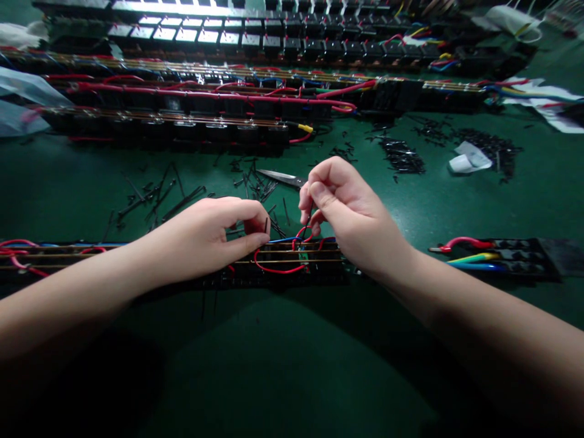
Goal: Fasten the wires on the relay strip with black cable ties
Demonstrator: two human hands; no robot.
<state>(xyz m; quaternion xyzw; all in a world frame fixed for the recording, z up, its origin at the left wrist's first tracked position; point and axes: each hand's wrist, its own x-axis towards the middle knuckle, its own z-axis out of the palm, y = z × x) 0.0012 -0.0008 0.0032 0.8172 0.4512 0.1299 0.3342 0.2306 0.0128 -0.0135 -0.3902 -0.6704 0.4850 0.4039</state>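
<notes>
The green tabletop (292, 347) lies in front of you, and the wired black strip (278, 279) runs across it under your hands. Well beyond that strip are long rows of black modules (219, 36), and between those and the strip lie red-cabled assemblies (228, 97).

Your right hand (347, 201) is above the strip's right part, thumb and index finger pinched on a thin black tie that hangs toward the wires. Your left hand (237, 231) is bent over the strip, to the left of the right one; a short black end (266, 225) shows by its thumb and index finger, but you cannot tell from here whether they grip it.

Right of the strip sits a black terminal block (520, 255) with red, yellow-green and blue leads facing it. Just beyond the strip are loose black ties (159, 198) and pointed scissors (278, 176), their handles hidden behind your right hand. Farther off, to the strip's right, are a dark heap of ties (401, 156) and a small white cap (460, 163). On the strip, a red wire (278, 271) loops beside a small green circuit board (303, 258).
</notes>
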